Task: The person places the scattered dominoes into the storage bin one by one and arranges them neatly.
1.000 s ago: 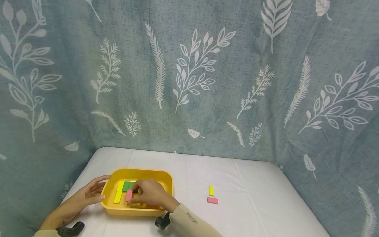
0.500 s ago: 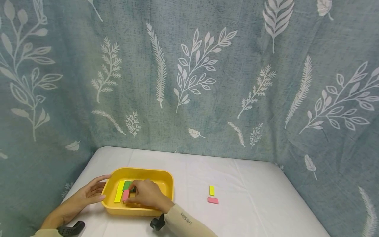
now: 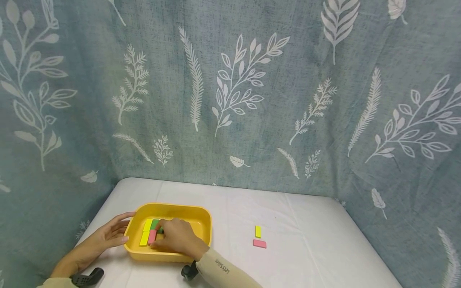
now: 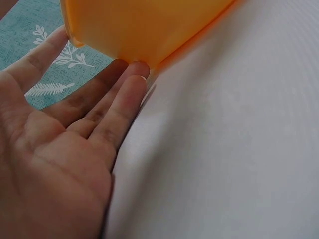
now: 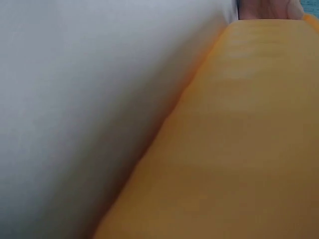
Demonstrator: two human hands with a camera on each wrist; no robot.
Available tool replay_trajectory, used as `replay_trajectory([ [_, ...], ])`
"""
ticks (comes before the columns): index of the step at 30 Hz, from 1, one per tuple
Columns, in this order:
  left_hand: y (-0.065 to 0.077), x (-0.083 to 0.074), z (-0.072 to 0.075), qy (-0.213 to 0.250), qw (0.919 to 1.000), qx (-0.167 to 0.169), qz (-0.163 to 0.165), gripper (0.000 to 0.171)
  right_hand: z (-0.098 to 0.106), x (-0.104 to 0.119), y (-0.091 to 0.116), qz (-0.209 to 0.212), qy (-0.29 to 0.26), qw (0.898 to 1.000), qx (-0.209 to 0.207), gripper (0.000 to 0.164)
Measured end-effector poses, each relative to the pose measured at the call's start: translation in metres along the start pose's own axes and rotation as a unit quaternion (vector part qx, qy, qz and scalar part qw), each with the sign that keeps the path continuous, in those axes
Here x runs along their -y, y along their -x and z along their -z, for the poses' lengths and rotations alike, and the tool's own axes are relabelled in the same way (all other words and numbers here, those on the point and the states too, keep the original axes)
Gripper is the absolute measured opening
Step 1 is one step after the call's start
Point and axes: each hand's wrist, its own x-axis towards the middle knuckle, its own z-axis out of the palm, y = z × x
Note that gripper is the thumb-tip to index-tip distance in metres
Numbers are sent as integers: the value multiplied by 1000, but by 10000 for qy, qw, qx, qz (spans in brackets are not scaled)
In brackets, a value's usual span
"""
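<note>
In the head view a yellow-orange plastic tray point(image 3: 199, 212) stands on the white table. Its left side holds two yellow blocks point(image 3: 144, 239) in a column, with green ones point(image 3: 154, 225) beside the far one. My right hand point(image 3: 180, 237) reaches over the near rim and pinches a pink block point(image 3: 152, 236) flat beside the near yellow block; it hides part of the tray floor. My left hand point(image 3: 112, 235) is at the tray's left end, thumb near the rim. Its extended fingers point(image 4: 127, 99) touch the tray's outer wall point(image 4: 129, 30) in the left wrist view.
Right of the tray, a loose yellow block point(image 3: 258, 231) and a pink one point(image 3: 259, 243) lie on the white tablecloth point(image 3: 306, 240). A blue-green leaf-print curtain point(image 3: 173, 100) hangs behind and at both sides. The tray's long outer wall point(image 5: 239, 149) fills much of the right wrist view.
My right hand has moved slightly left with the pink block, bringing it from a gap away to right beside the near yellow block. The left hand stays at the tray.
</note>
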Motion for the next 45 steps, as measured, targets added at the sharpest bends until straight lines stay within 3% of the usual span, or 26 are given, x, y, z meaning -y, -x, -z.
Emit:
replay_trajectory([
  [26,1,2,2,58,9996,200,-168,70,-4,0,0,380,604,9974,-132,42],
  [35,0,-1,0,-39,9999,75,-64,71,2,-6,1,199,287,9993,-134,38],
  [45,-2,-2,-1,-116,9999,-91,87,74,33,-33,16,356,-392,9982,-283,42],
])
